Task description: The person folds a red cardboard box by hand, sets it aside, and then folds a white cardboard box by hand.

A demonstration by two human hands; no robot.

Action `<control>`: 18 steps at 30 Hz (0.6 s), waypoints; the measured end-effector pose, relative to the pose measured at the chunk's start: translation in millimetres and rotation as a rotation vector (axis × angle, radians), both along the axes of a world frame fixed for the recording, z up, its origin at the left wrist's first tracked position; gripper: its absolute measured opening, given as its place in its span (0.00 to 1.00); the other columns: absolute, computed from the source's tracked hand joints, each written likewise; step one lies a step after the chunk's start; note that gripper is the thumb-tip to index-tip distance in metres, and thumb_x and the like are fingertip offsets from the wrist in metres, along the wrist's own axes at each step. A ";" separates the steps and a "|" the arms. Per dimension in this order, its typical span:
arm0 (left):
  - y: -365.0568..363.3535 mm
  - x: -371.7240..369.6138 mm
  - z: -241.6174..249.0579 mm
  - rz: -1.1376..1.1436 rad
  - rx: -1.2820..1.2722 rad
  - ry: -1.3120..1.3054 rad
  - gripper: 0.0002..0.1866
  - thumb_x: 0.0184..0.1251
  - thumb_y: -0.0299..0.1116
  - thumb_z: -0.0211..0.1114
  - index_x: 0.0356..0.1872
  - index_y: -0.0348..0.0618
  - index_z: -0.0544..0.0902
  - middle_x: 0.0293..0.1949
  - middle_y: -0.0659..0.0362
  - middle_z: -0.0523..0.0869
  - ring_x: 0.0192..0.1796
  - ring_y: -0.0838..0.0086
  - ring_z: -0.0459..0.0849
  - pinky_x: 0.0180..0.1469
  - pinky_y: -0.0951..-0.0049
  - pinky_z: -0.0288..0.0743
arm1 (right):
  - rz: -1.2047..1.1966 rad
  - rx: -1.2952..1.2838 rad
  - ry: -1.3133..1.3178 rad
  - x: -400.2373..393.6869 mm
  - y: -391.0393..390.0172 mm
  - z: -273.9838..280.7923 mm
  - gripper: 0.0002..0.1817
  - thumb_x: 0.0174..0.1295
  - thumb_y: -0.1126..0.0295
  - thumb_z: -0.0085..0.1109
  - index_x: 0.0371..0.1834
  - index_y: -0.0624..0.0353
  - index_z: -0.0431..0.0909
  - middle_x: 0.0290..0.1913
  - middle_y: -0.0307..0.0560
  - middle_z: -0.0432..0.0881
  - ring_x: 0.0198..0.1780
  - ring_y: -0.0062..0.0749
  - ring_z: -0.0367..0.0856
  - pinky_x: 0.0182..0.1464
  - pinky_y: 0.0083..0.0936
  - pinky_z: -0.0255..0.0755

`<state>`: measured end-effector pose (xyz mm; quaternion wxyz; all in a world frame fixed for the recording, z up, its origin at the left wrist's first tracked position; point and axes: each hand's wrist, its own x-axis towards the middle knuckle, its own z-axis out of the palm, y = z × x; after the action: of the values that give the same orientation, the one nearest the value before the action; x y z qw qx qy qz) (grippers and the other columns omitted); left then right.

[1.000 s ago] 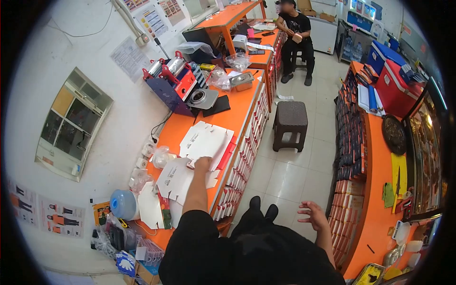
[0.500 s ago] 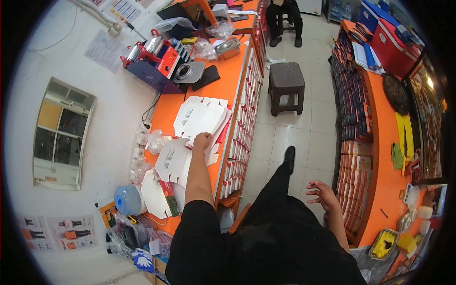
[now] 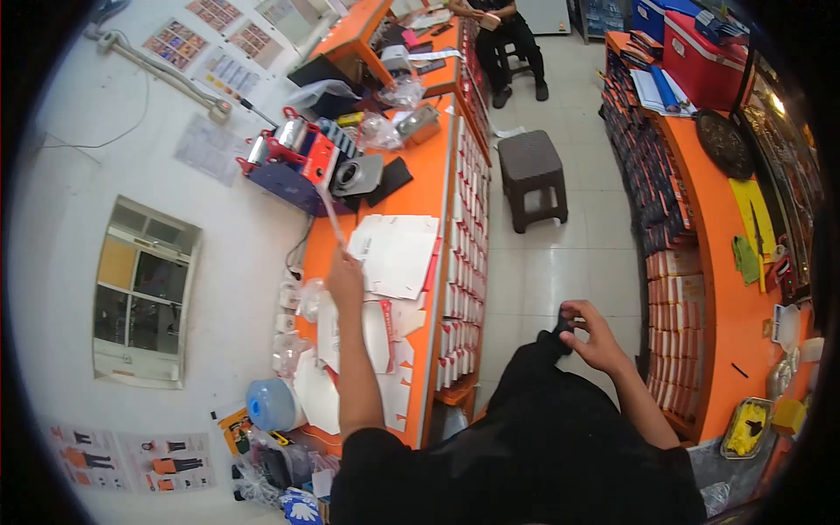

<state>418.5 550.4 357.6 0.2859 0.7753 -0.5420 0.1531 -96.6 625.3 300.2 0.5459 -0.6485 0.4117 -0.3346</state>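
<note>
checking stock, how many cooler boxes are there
2: a red cooler on the right-hand counter and a blue cooler just beyond it; others may be hidden.

Plain black short-sleeved shirt (image 3: 542, 464) over black trousers (image 3: 535, 372), both forearms bare.

Left counter (image 3: 427, 179): orange top. Machine (image 3: 302, 166) noted toward the far part, black pad (image 3: 388, 181) to its right; flat cartons (image 3: 395, 255) overlapping, nearer. Right counter (image 3: 719, 328): orange top, bearing red cooler (image 3: 704, 61) far, dark round tray (image 3: 724, 144) nearer, then green cloth (image 3: 746, 260). Floor (image 3: 560, 271): tiled; dark stool (image 3: 530, 162) standing upright between counters.
</note>
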 end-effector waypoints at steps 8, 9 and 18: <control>145.6 -281.4 -32.5 -0.822 0.196 0.232 0.25 0.59 0.23 0.63 0.61 0.43 0.77 0.65 0.51 0.79 0.63 0.56 0.81 0.60 0.59 0.76 | -0.229 0.227 -0.639 109.0 16.1 -8.7 0.38 0.67 0.64 0.67 0.75 0.61 0.58 0.68 0.49 0.70 0.68 0.37 0.70 0.69 0.35 0.67; 151.1 -284.3 -36.0 -0.816 0.274 0.259 0.25 0.60 0.24 0.66 0.60 0.44 0.78 0.66 0.53 0.79 0.65 0.55 0.79 0.69 0.56 0.69 | -0.359 0.334 -0.716 107.6 14.3 -9.5 0.34 0.69 0.64 0.63 0.74 0.63 0.59 0.65 0.50 0.73 0.66 0.37 0.72 0.69 0.33 0.67; 159.1 -239.6 1.2 -0.839 0.017 2.235 0.30 0.78 0.38 0.59 0.76 0.47 0.60 0.73 0.53 0.67 0.72 0.59 0.71 0.67 0.50 0.73 | 0.272 -0.922 0.357 65.8 29.4 42.6 0.36 0.54 0.73 0.68 0.72 0.51 0.72 0.76 0.55 0.66 0.75 0.52 0.64 0.76 0.44 0.59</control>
<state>178.8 709.5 358.8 0.6218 0.2438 -0.2052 -0.7154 -30.8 654.7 342.7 0.1629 -0.9165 0.2200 -0.2916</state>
